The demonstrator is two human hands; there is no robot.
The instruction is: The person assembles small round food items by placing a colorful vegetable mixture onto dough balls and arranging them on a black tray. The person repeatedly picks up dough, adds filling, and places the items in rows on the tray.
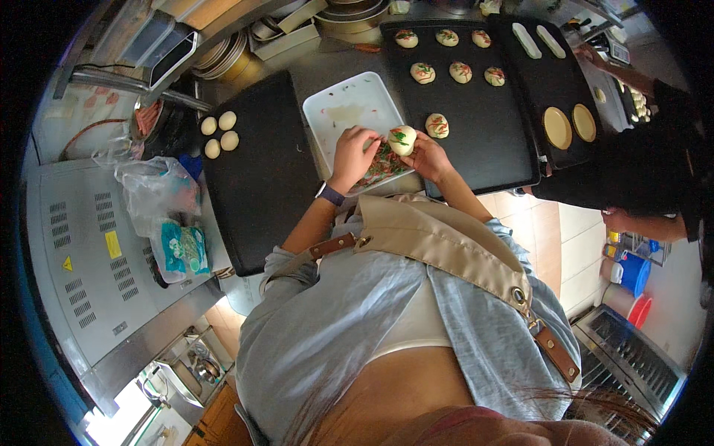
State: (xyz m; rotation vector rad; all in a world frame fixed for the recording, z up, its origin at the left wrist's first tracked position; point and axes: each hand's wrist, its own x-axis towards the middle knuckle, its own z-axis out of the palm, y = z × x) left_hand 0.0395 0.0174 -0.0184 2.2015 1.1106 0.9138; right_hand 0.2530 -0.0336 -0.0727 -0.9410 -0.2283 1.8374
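Right hand (429, 157): curled round topped dough ball (402, 140).
Left hand (352, 158): half-curled, ball's nine o'clock; any hold cannot be told.

A yellow triangular warning sign (68, 263) stands on the grey metal machine (97, 286) at the left of the frame. Higher and to its right, the same machine bears a yellow label (112, 244), its print too small to read. A small plate (120, 328) lower on that machine is illegible too. On the teal packet (184, 249), left of centre, pale printing is blurred. No words or numbers can be made out.
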